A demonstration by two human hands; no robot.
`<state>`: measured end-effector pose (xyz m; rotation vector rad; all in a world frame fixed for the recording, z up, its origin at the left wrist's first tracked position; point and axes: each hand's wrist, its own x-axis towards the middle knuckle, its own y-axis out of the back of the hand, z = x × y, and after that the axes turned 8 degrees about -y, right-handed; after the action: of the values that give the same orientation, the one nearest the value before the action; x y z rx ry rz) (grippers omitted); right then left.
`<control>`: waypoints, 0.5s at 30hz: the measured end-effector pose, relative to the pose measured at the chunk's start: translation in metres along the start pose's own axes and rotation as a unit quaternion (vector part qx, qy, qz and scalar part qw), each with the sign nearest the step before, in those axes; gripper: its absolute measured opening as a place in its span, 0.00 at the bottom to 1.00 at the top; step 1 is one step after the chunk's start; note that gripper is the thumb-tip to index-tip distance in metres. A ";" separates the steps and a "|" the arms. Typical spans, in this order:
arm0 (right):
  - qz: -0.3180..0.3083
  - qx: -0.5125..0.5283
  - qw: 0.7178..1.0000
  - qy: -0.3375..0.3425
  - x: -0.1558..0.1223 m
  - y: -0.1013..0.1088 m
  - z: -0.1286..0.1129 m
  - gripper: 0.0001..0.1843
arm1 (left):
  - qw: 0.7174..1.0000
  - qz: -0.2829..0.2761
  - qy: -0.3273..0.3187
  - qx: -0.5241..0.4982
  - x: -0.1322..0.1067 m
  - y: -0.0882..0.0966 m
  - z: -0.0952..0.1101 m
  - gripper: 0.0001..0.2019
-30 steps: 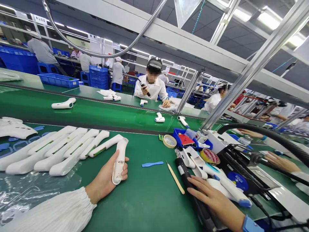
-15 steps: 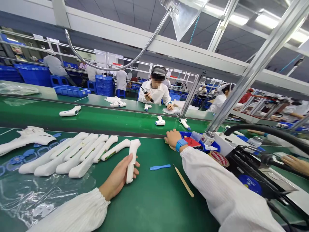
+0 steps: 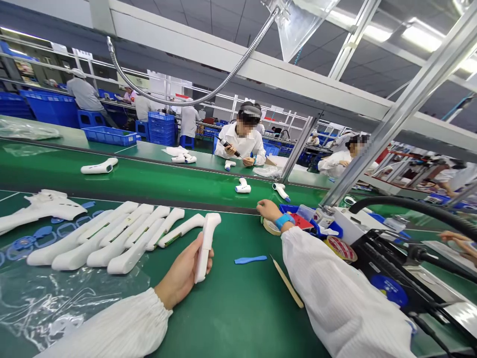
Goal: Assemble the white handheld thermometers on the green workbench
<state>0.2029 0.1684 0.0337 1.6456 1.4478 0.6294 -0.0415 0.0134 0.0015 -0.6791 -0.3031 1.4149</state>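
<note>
My left hand (image 3: 186, 268) grips a white gun-shaped plastic housing (image 3: 209, 233), holding it nearly upright above the green bench. My right hand (image 3: 270, 211) has its fingers curled, just above a roll of tape (image 3: 271, 227) by a blue tray (image 3: 328, 229). Whatever sits in those fingers is too small to make out. Between my arms lie a blue plastic pry tool (image 3: 250, 260) and a thin wooden-handled pick (image 3: 286, 281). A row of white housings (image 3: 128, 256), several with green board edges showing, lies left of my left hand.
Behind the bench runs a green conveyor belt (image 3: 179, 185) carrying white gun-shaped units (image 3: 243, 186). Clear plastic bagging (image 3: 74, 303) and blue ring parts (image 3: 24, 242) lie left. Black equipment (image 3: 387, 268) and a metal post (image 3: 372, 144) stand right. A co-worker (image 3: 242, 136) sits opposite.
My right hand has lifted slightly off the tape roll, its fingers now more curled. The housing in my left hand has turned a little. Units on the belt have shifted slightly left.
</note>
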 end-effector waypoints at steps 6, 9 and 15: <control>-0.008 0.164 0.986 -0.025 0.004 0.024 0.003 0.16 | 0.999 -0.007 0.029 -0.019 -0.006 -0.004 0.003 0.13; -0.012 0.172 0.984 -0.046 0.005 0.022 0.006 0.16 | 0.999 0.002 0.029 -0.018 -0.008 -0.006 0.004 0.13; -0.041 0.067 0.993 -0.089 0.006 0.006 0.004 0.16 | 1.000 0.003 -0.023 0.017 -0.005 -0.004 0.004 0.13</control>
<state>0.2104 0.1733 0.0357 1.6894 1.4446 0.3376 -0.0413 0.0097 0.0077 -0.6201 -0.3119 1.4396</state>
